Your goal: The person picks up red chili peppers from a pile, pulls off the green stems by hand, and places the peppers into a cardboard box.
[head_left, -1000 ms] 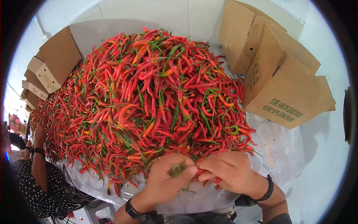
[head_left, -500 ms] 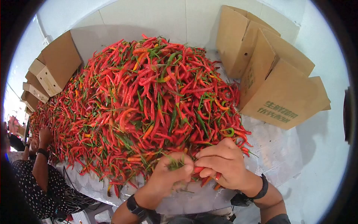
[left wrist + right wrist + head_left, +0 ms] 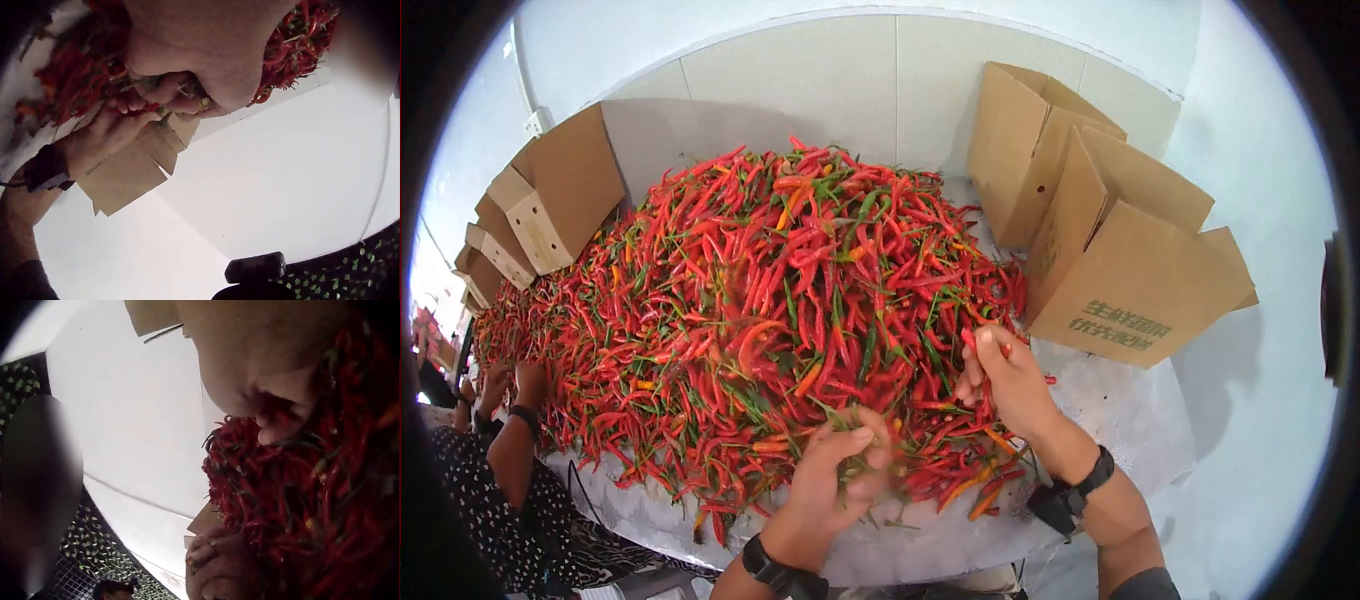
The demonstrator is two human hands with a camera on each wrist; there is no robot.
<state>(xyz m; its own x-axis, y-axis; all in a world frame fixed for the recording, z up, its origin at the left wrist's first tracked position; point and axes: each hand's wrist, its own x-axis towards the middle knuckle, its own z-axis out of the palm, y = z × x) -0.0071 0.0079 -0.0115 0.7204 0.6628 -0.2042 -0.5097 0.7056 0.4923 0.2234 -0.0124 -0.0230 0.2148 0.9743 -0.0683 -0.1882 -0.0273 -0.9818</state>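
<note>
1. At the left end of the pepper heap (image 3: 700, 290), we see another person's hands (image 3: 528, 385) at its near edge; what they hold is too small to tell.
2. Cardboard boxes (image 3: 575, 190) stand along the heap's far left side, perhaps walling in the peppers.
3. In front of the heap's near edge, the left hand (image 3: 820, 470) curls loosely around green stems (image 3: 853, 468); motion blurs its fingers, but we judge the cupped palm keeps the bits gathered.
4. To its right, over the heap's near right edge, the right hand (image 3: 1012, 390) pinches a red chilli (image 3: 970, 338) between thumb and bent fingers, with little gap, a hold we think suits so slim a thing.
5. Right of the heap, two cartons (image 3: 1140, 275) stand upright on the pale table (image 3: 1135, 390), likely set aside there to leave its near edge free for working.
</note>
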